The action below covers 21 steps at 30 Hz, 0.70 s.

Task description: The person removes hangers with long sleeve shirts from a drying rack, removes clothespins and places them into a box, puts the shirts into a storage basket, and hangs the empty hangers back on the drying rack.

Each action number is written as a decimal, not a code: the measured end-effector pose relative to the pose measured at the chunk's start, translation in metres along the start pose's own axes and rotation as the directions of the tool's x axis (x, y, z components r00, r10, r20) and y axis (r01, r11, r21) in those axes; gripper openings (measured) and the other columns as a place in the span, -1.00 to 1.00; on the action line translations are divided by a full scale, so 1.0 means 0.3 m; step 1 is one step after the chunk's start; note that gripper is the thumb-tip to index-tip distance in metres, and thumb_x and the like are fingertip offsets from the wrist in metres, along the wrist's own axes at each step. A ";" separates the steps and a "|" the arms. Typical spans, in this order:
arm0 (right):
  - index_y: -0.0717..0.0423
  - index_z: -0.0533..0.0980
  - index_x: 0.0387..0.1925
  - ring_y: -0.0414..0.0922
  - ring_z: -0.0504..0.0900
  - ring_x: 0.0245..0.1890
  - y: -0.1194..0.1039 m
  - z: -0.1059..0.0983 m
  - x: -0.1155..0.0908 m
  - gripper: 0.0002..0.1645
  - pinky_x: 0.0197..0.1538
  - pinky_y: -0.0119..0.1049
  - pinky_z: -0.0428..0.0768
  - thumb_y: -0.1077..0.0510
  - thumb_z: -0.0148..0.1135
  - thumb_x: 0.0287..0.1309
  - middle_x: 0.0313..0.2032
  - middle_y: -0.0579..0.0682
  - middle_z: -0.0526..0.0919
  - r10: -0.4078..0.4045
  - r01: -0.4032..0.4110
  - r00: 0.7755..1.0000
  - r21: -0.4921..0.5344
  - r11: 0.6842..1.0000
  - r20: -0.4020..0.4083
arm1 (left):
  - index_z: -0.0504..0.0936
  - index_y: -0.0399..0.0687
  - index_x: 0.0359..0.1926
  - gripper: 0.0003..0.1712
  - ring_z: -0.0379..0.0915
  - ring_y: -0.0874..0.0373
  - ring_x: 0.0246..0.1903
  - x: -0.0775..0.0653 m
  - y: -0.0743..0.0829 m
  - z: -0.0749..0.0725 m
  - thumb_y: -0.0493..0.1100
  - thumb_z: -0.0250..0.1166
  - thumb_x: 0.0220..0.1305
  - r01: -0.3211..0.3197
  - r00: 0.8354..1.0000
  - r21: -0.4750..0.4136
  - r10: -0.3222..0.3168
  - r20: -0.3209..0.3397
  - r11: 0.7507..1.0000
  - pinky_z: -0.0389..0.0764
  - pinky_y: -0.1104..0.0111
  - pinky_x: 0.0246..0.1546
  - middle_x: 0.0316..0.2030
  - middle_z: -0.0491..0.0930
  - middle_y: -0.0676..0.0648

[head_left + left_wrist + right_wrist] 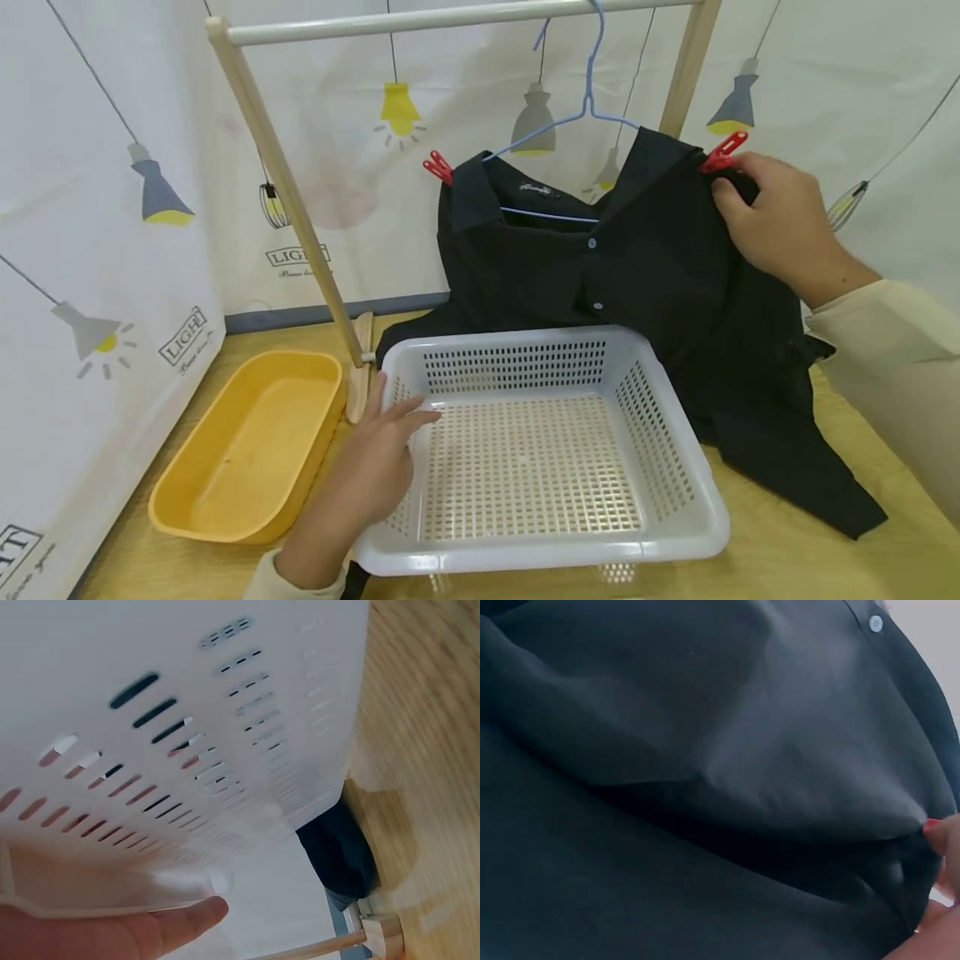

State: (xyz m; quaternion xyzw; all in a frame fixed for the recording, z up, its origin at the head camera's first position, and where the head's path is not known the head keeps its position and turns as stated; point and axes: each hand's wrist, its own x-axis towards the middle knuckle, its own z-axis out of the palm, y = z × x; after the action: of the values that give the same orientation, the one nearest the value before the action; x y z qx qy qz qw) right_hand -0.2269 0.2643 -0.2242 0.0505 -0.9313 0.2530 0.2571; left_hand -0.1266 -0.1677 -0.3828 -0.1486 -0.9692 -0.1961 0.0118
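Currently, I have the right hand point(783, 221) pinching the hung black shirt point(660, 275). The left hand point(375, 471) lays extended fingers on the white basket point(555, 552), whose outer wall the left wrist view alone details.

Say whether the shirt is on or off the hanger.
On: the black shirt drapes over the blue hanger, whose bar shows in the neckline.

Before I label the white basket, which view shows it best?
The head view: it shows the white basket almost whole, rim and base. The left wrist view has only a slotted part, close up; the right wrist view, none.
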 end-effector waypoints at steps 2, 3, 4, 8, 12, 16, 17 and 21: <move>0.33 0.51 0.12 0.30 0.53 -0.02 0.005 0.013 -0.008 -0.54 0.04 0.20 0.37 0.07 -0.07 0.44 0.02 0.41 0.60 -0.030 0.029 0.999 -0.003 1.000 -0.045 | 0.68 0.06 0.13 -0.42 -0.36 -0.24 0.58 -0.013 0.007 0.003 -0.49 0.08 0.19 -0.001 1.000 -0.004 0.001 -0.001 1.000 -0.02 -0.23 0.44 0.35 0.46 -0.16; 0.31 0.52 0.10 0.29 0.55 -0.04 0.006 0.014 -0.010 -0.55 0.01 0.13 0.38 0.06 -0.06 0.44 0.00 0.39 0.62 -0.036 0.035 0.998 -0.006 0.999 -0.060 | 0.68 0.05 0.13 -0.43 -0.36 -0.24 0.58 -0.017 0.010 0.004 -0.49 0.08 0.19 0.000 1.000 -0.002 0.000 -0.003 1.000 -0.03 -0.22 0.44 0.34 0.46 -0.16; 0.30 0.53 0.09 0.27 0.55 -0.07 0.007 0.014 -0.011 -0.55 -0.02 0.04 0.39 0.05 -0.06 0.45 -0.02 0.38 0.63 -0.039 0.039 0.997 -0.009 0.999 -0.071 | 0.68 0.04 0.13 -0.43 -0.36 -0.23 0.58 -0.021 0.014 0.004 -0.48 0.08 0.20 0.004 1.000 -0.002 -0.004 -0.003 1.000 -0.03 -0.22 0.45 0.35 0.46 -0.16; 0.26 0.57 0.06 0.11 0.55 -0.18 0.013 0.003 -0.015 -0.56 -0.15 -0.29 0.31 0.04 -0.04 0.44 -0.08 0.32 0.68 -0.056 0.054 0.993 -0.024 0.998 -0.107 | 0.68 0.03 0.13 -0.46 -0.35 -0.22 0.58 -0.028 0.025 0.003 -0.46 0.09 0.21 0.004 1.000 0.006 -0.004 -0.012 1.000 -0.02 -0.20 0.45 0.34 0.46 -0.16; 0.27 0.57 0.02 -0.28 0.44 -0.34 0.015 -0.005 -0.023 -0.56 -0.24 -0.39 0.24 0.04 -0.04 0.43 -0.13 0.31 0.69 -0.075 0.072 0.989 -0.026 0.997 -0.130 | 0.67 0.02 0.13 -0.48 -0.33 -0.22 0.58 -0.031 0.033 0.006 -0.43 0.11 0.21 0.001 1.000 0.003 -0.001 -0.018 1.000 -0.01 -0.20 0.45 0.33 0.48 -0.16; 0.29 0.56 -0.01 -0.52 0.26 -0.41 0.015 -0.002 -0.023 -0.55 -0.26 -0.48 0.21 0.01 -0.04 0.44 -0.17 0.29 0.68 -0.095 0.095 0.979 -0.006 0.995 -0.180 | 0.67 0.03 0.13 -0.55 -0.29 -0.24 0.57 -0.028 0.044 0.008 -0.33 0.15 0.26 -0.001 1.000 0.007 0.001 -0.020 1.000 -0.02 -0.18 0.45 0.32 0.49 -0.16; 0.29 0.57 -0.02 -0.56 0.25 -0.41 0.013 0.002 -0.022 -0.55 -0.25 -0.51 0.20 0.01 -0.04 0.45 -0.17 0.28 0.68 -0.100 0.103 0.974 0.003 0.995 -0.201 | 0.68 0.03 0.13 -0.58 -0.27 -0.25 0.57 -0.026 0.046 0.007 -0.30 0.16 0.28 -0.003 1.000 0.012 0.003 -0.026 1.000 -0.02 -0.18 0.46 0.31 0.50 -0.16; 0.31 0.58 -0.08 -0.63 0.25 -0.38 0.008 0.016 -0.024 -0.56 -0.21 -0.62 0.16 0.00 0.00 0.44 -0.19 0.27 0.69 -0.121 0.133 0.945 0.017 0.991 -0.303 | 0.69 0.04 0.11 -0.64 -0.19 -0.24 0.56 -0.018 0.052 0.000 -0.19 0.19 0.33 -0.006 0.999 0.036 0.008 -0.053 0.999 -0.02 -0.18 0.47 0.28 0.53 -0.15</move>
State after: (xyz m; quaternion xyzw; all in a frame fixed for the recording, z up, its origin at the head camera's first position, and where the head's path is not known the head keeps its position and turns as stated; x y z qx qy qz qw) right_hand -0.2235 0.2636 -0.2323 0.0760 -0.8713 0.2579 0.4106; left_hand -0.1169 -0.1555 -0.3774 -0.1464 -0.9714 -0.1825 0.0406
